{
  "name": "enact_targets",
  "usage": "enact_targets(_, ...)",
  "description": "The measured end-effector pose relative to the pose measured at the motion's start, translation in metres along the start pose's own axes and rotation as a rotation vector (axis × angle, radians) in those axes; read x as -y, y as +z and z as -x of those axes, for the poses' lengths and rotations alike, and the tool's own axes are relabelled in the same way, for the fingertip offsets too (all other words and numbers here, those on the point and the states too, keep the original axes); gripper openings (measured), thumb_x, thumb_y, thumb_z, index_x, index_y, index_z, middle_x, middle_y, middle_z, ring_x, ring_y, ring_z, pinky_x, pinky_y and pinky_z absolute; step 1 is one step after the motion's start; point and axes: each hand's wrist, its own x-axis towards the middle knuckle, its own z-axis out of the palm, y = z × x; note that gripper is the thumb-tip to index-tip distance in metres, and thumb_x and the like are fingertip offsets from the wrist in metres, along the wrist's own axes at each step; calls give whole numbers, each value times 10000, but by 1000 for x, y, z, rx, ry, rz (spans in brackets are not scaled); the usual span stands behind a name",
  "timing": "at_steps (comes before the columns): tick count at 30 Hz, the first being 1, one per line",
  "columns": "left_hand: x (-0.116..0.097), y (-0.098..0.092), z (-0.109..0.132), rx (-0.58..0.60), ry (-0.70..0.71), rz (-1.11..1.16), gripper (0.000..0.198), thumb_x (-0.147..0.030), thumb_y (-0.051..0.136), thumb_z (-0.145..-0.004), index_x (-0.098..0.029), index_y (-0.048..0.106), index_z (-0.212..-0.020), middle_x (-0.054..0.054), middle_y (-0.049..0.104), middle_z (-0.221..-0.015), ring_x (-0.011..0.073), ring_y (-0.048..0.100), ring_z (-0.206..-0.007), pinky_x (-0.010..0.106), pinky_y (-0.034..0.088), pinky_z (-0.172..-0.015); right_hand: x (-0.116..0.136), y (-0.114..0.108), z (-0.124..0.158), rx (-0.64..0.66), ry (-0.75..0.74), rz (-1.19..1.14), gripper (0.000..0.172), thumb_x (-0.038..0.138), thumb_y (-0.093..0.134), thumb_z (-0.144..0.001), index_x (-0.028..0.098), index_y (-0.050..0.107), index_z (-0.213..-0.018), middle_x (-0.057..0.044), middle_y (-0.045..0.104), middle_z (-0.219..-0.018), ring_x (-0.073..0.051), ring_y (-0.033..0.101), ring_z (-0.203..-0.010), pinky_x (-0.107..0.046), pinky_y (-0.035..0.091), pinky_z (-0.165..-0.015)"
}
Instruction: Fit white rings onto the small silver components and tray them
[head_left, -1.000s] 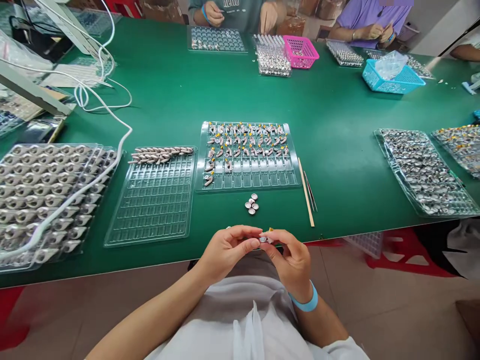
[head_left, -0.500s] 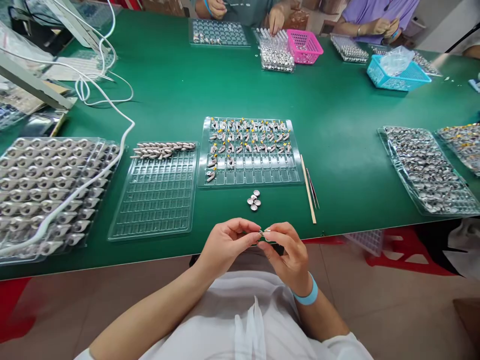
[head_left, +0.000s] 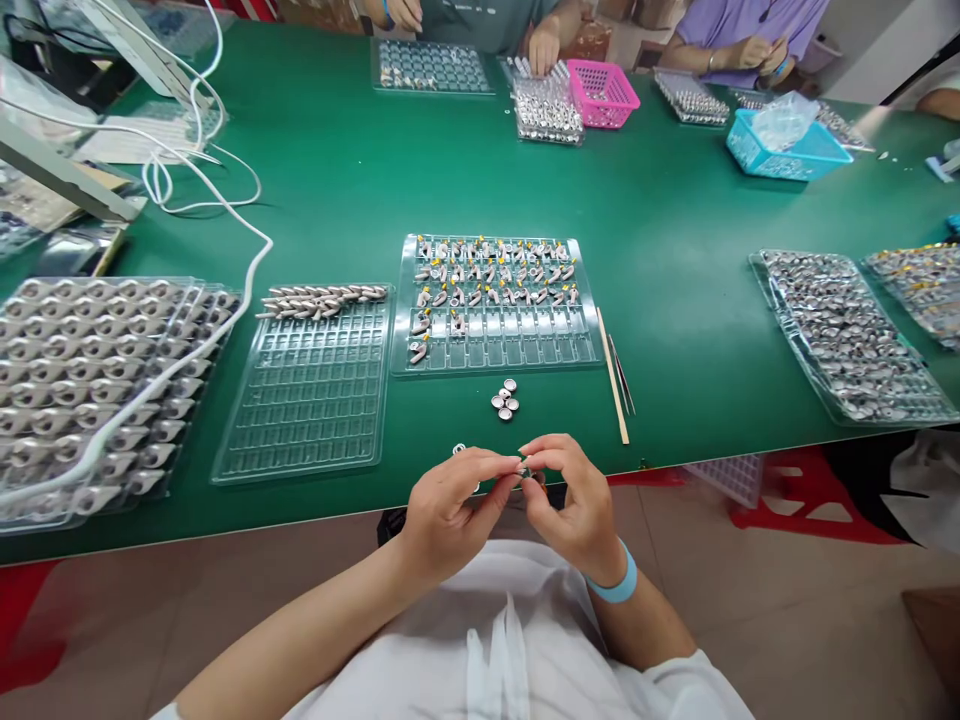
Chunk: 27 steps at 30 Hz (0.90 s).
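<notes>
My left hand (head_left: 457, 505) and my right hand (head_left: 571, 500) meet at the table's front edge. Both pinch one tiny dark and metallic part (head_left: 526, 472) between fingertips; its kind is too small to make out. Small white rings (head_left: 459, 449) lie by my left hand, partly covered by it. Beyond the fingers sits a little cluster of round metal caps (head_left: 505, 402). Behind that, a clear tray (head_left: 525, 350) holds rows of small grey parts with yellow bits. A wooden stick (head_left: 613, 378) and tweezers (head_left: 622, 376) lie right of the tray.
Left are a half-filled clear tray (head_left: 300, 410), stacked trays of grey metal parts (head_left: 67, 390) and a white cable (head_left: 176, 375). Trays of metal parts (head_left: 840, 330) lie right. Across the green table (head_left: 675, 220), co-workers' hands are near a pink basket (head_left: 604, 95) and a blue basket (head_left: 787, 158).
My left hand has shifted slightly left and the fingers have turned the small part, showing more of it. White rings now show beside my left hand. The view has moved slightly.
</notes>
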Motion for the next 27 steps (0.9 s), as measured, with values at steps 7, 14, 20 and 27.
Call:
enact_targets(7, -1, 3, 3, 6, -143, 67, 140, -138, 623, -865, -226, 700, -942, 38, 768, -870, 169, 710, -768, 285, 561, -752, -3, 6, 4, -28, 9, 32, 174, 90, 549, -828, 218, 563, -945, -79, 620, -1016, -220, 610, -1003, -403, 526, -844)
enact_targets(14, 5, -4, -2, 143, -236, 119, 100, -209, 599, -877, -198, 698, -884, 58, 734, -831, 177, 676, -753, 285, 540, -709, -5, -1, 2, 71, 31, 105, 110, 114, 525, -842, 214, 549, -883, -90, 587, -1008, -248, 585, -1061, -420, 516, -858)
enact_targets(20, 7, -10, -7, 288, -205, 25, 139, -178, 531, -889, -192, 664, -849, 47, 700, -797, 167, 634, -738, 285, 496, -697, -7, -5, -1, 159, -13, 176, 112, 99, 530, -829, 209, 531, -850, -106, 566, -1041, -252, 562, -1096, -421, 505, -870)
enact_targets(27, 9, -15, -12, 413, -117, -90, 160, -162, 501, -880, -193, 642, -809, 34, 682, -759, 164, 601, -720, 276, 463, -666, -6, -10, -6, 265, -54, 182, 125, 86, 514, -822, 206, 533, -854, -108, 567, -1062, -248, 557, -1090, -425, 511, -870)
